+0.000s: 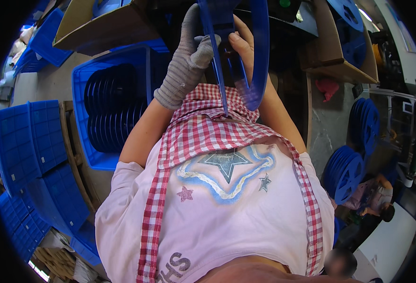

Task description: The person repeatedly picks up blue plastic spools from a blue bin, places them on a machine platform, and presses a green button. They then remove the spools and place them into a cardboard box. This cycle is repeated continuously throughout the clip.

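Observation:
A blue plastic reel [259,70] with two flanges is held edge-on in front of my apron, its top cut off by the upper edge of the view. My left hand [188,65], in a grey striped knit glove, grips the left flange, with the thumb against its rim. Bare fingers of my right hand [243,44] hold the reel from the right side, and some show in the gap between the flanges. The right flange hides part of that hand. A red-and-white checked apron [208,131] lies just below the reel.
On the left, a blue crate [77,106] holds rows of dark reels [112,123], near stacked blue crates [27,141]. Cardboard boxes [105,32] [335,67] flank the dark work area. Blue reels [342,173] stand at right, with another person [376,198] beyond.

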The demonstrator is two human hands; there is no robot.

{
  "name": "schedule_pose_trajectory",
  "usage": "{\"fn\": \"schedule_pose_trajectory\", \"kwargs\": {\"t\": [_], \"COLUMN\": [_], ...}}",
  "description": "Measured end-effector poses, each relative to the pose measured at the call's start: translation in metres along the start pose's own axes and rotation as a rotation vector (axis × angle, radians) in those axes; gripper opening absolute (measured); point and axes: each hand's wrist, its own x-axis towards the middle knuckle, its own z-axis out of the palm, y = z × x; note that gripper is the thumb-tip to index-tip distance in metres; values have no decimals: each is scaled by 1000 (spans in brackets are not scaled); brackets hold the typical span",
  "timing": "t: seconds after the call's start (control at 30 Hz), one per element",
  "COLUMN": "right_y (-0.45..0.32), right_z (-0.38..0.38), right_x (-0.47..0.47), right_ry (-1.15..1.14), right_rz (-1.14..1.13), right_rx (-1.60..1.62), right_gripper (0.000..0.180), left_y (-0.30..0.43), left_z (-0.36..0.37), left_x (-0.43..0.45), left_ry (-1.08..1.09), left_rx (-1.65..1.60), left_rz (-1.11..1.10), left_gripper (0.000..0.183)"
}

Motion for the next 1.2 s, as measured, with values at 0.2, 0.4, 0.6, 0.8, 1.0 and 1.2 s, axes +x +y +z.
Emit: {"fn": "schedule_pose_trajectory", "kwargs": {"t": [0.2, 0.4, 0.6, 0.8, 1.0, 1.2], "right_y": [-6, -7, -55, -124, -150, -207], "right_z": [0, -4, -31, -69, -121, -114], "right_x": [1, 4, 13, 31, 106, 194], "right_ry": [-12, -21, -36, -31, -33, -120], "right_rz": [-23, -20, -214, -332, -438, -220], "right_rx": [-42, -171, -721, -911, -1184, -1208], "right_gripper": [56, 60, 69, 67, 68, 66], "left_y": [8, 36, 81, 70, 60, 103], "left_z": [7, 32, 49, 49, 27, -29], "left_x": [2, 6, 21, 69, 163, 224], "left_ry": [44, 81, 66, -162, -386, 11], "left_rx": [119, 327, 203, 199, -195, -92], "left_rz": [-7, -195, -132, 95, 53, -6], "left_gripper": [67, 77, 45, 49, 44, 35]}}
